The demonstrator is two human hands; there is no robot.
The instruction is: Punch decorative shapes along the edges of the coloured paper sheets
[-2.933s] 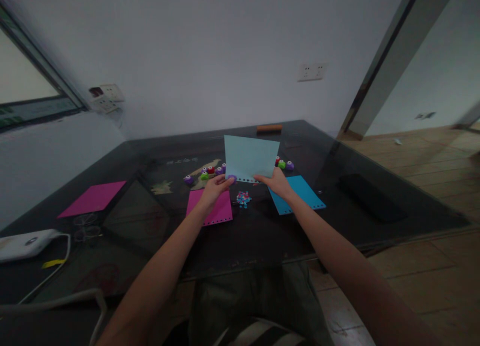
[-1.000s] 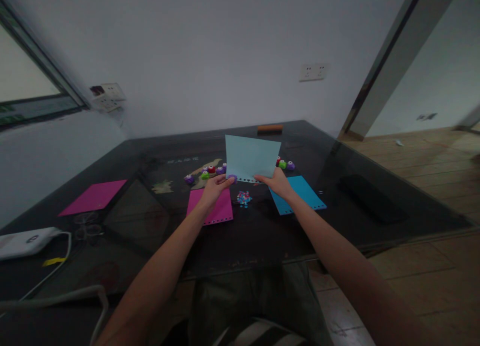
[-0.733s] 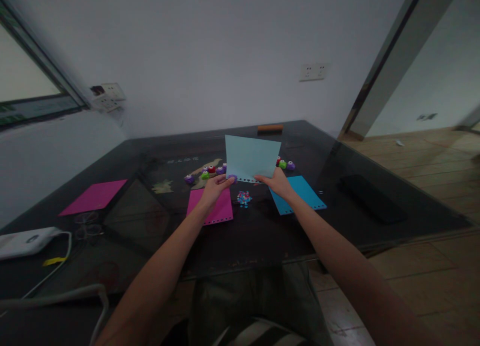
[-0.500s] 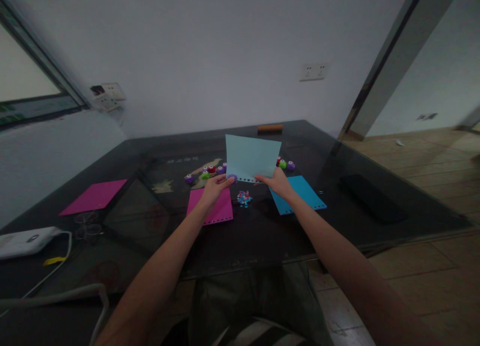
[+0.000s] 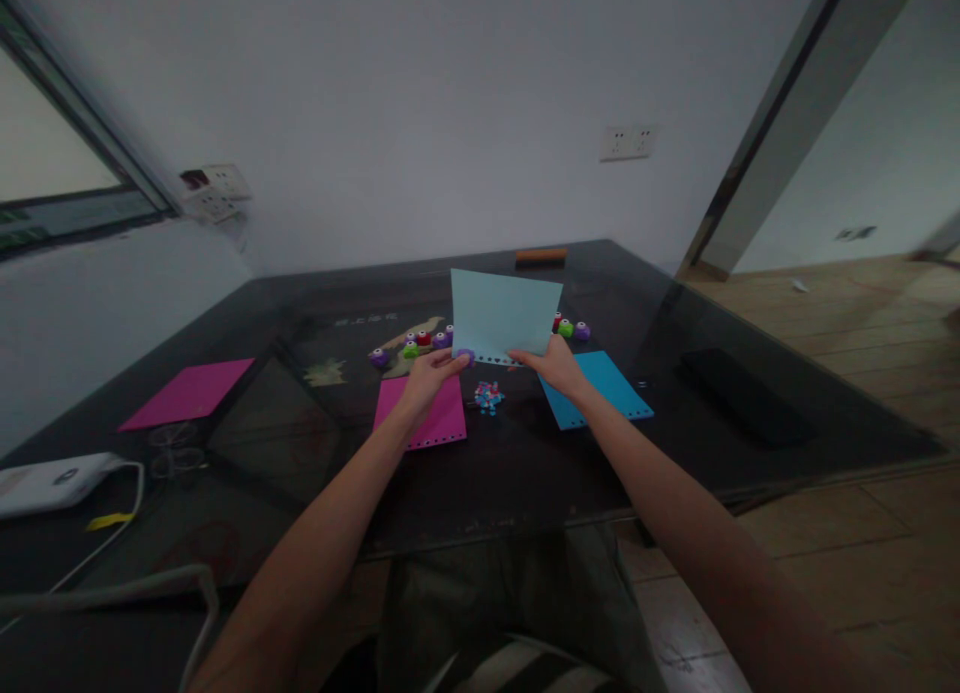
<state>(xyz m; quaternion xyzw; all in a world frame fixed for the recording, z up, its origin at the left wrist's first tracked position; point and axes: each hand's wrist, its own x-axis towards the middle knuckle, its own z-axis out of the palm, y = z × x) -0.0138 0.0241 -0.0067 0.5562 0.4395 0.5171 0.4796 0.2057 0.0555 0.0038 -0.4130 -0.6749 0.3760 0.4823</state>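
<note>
My right hand (image 5: 556, 365) pinches the lower edge of a pale blue paper sheet (image 5: 504, 313) held upright above the dark glass table (image 5: 525, 473); a row of small punched holes runs along that edge. My left hand (image 5: 429, 373) grips a small purple hole punch (image 5: 464, 356) clamped on the sheet's lower left corner. A little heap of coloured punched bits (image 5: 487, 397) lies on the table between my hands. A magenta punched sheet (image 5: 429, 413) lies under my left hand, a bright blue punched sheet (image 5: 596, 389) under my right.
More small punches sit in a cluster at the left (image 5: 411, 347) and at the right (image 5: 568, 328) of the held sheet. Another magenta sheet (image 5: 187, 393) lies far left, near a white device with a cable (image 5: 52, 483). A black flat object (image 5: 742, 395) lies right; an orange bar (image 5: 540, 257) lies at the back.
</note>
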